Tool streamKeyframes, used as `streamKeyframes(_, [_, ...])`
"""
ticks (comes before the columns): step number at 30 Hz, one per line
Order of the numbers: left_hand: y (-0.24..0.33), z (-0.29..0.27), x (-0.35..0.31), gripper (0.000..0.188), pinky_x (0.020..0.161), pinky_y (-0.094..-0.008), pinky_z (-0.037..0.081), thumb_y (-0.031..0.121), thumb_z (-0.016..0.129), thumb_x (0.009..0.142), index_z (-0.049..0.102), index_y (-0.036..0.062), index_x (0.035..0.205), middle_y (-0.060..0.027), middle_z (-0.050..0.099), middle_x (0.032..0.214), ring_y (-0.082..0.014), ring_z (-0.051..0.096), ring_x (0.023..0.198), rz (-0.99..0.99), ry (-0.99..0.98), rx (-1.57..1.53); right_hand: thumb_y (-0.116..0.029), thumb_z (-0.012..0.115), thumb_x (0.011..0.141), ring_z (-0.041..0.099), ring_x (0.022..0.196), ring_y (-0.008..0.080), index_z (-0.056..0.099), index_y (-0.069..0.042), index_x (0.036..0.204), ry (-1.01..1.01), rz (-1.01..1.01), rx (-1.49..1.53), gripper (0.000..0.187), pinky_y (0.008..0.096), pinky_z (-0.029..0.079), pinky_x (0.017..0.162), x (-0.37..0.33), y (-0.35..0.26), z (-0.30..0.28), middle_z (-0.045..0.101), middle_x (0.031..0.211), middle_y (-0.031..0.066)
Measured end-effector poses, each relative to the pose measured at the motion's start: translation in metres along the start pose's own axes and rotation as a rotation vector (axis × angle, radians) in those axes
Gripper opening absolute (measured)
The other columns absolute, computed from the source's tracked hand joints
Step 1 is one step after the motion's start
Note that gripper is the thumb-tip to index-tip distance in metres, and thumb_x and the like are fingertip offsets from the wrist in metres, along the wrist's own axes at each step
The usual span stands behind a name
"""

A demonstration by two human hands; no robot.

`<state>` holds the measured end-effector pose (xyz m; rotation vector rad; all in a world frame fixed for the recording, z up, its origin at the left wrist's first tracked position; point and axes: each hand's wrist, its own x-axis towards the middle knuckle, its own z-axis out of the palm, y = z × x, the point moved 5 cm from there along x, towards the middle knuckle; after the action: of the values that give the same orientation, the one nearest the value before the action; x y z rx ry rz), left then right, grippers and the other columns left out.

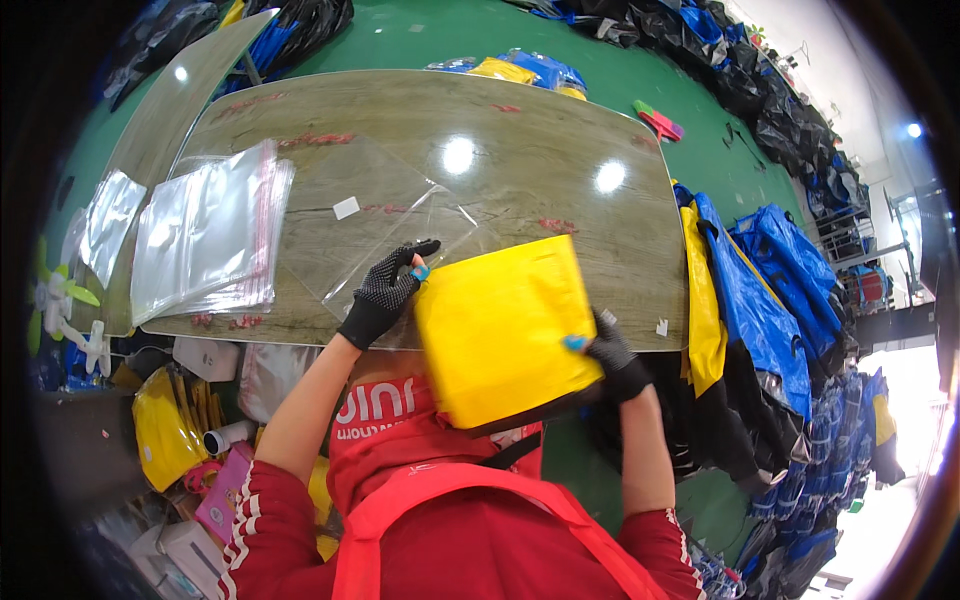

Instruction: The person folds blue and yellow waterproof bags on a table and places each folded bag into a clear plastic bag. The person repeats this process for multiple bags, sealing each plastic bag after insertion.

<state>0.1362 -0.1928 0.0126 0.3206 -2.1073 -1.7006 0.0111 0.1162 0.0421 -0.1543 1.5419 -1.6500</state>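
Observation:
A yellow folded sheet (505, 330), flat and roughly square with a dark lower edge, is held in front of me across the table's near edge. My right hand (618, 362), in a black glove, grips its right side, the blue-tipped thumb lying on the front. At its upper left corner is my left hand (384, 295), in a black dotted glove. That thumb touches the corner, while the index finger reaches just past the top edge. Under and beyond the left hand, a clear plastic bag (375, 235) lies flat on the table; the yellow sheet covers part of the near area.
A stack of clear plastic bags (205, 230) lies on the left of the wood-look table (400, 110). Nearby is a small white paper piece (346, 208). Blue and yellow sheets (755, 290) hang at the right edge. A yellow bundle (168, 430) and boxes are below left.

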Motion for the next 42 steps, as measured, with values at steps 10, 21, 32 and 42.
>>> streamKeyframes(10, [0.063, -0.018, -0.051, 0.042, 0.108, -0.0429, 0.037, 0.001, 0.056, 0.087, 0.057, 0.0052, 0.128, -0.0167, 0.056, 0.133, -0.0384, 0.048, 0.127, 0.327, -0.235, 0.514, -0.031, 0.061, 0.093, 0.060, 0.089, 0.0166, 0.057, 0.000, 0.118, -0.086, 0.087, 0.138, 0.039, 0.0276, 0.049, 0.080, 0.062, 0.067, 0.036, 0.064, 0.107, 0.0094])
streamKeyframes(21, [0.060, -0.006, -0.050, 0.044, 0.118, -0.0542, 0.015, 0.010, 0.061, 0.085, 0.051, 0.0060, 0.127, -0.0152, 0.047, 0.143, -0.0406, 0.033, 0.138, 0.341, -0.231, 0.786, -0.030, 0.066, 0.090, 0.056, 0.078, 0.0105, 0.066, 0.000, 0.101, -0.105, -0.229, -0.371, 0.032, 0.0270, 0.048, 0.067, 0.047, 0.011, 0.055, 0.064, 0.085, 0.0040])
streamKeyframes(32, [0.003, -0.014, -0.064, 0.031, 0.110, -0.0388, 0.032, 0.008, 0.058, 0.094, 0.050, 0.0017, 0.123, -0.0179, 0.050, 0.136, -0.0304, 0.048, 0.126, -0.019, 0.261, 0.252, -0.025, 0.082, 0.076, 0.062, 0.082, 0.0136, 0.065, 0.002, 0.102, -0.029, -0.205, 0.001, 0.041, 0.0287, 0.051, 0.071, 0.043, 0.052, 0.046, 0.069, 0.094, 0.0068])
streamKeyframes(42, [-0.015, -0.034, -0.085, 0.041, 0.091, -0.0293, 0.045, 0.023, 0.064, 0.092, 0.057, -0.0005, 0.124, -0.0080, 0.063, 0.115, -0.0173, 0.059, 0.103, -0.596, 0.006, -0.365, -0.040, 0.063, 0.092, 0.063, 0.067, 0.0339, 0.066, 0.000, 0.100, 0.422, -0.527, -0.744, 0.041, 0.0375, 0.051, 0.062, -0.019, 0.062, 0.063, 0.064, 0.075, 0.0202])
